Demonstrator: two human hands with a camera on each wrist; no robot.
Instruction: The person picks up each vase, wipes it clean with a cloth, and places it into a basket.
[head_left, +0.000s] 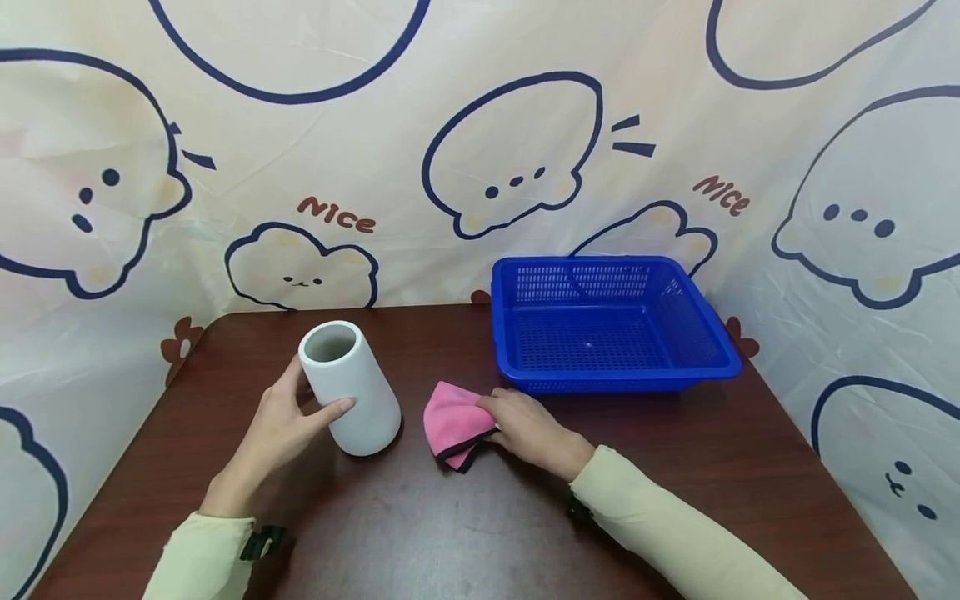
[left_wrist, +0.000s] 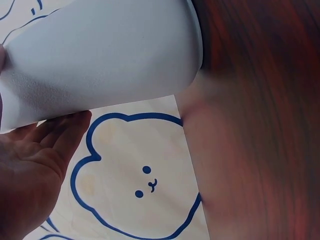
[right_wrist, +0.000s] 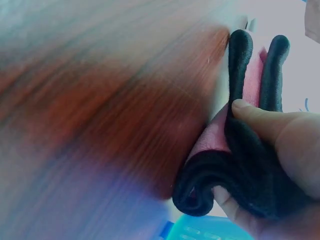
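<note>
A white tapered vase (head_left: 360,396) stands upright on the brown table, its round mouth facing up. My left hand (head_left: 277,429) grips it from the left, thumb across its front and fingers behind; in the left wrist view the hand (left_wrist: 35,175) lies along the vase (left_wrist: 110,55). To the right of the vase, my right hand (head_left: 532,429) pinches a folded pink cloth (head_left: 453,421) with a black edge. The right wrist view has the thumb of the right hand (right_wrist: 295,145) pressed on the black edging of the cloth (right_wrist: 215,135).
A blue perforated plastic basket (head_left: 615,379) sits at the back right of the table (head_left: 420,533), beyond my right hand, with nothing seen in it. A light curtain (head_left: 405,200) with cartoon drawings hangs behind the table and along both sides.
</note>
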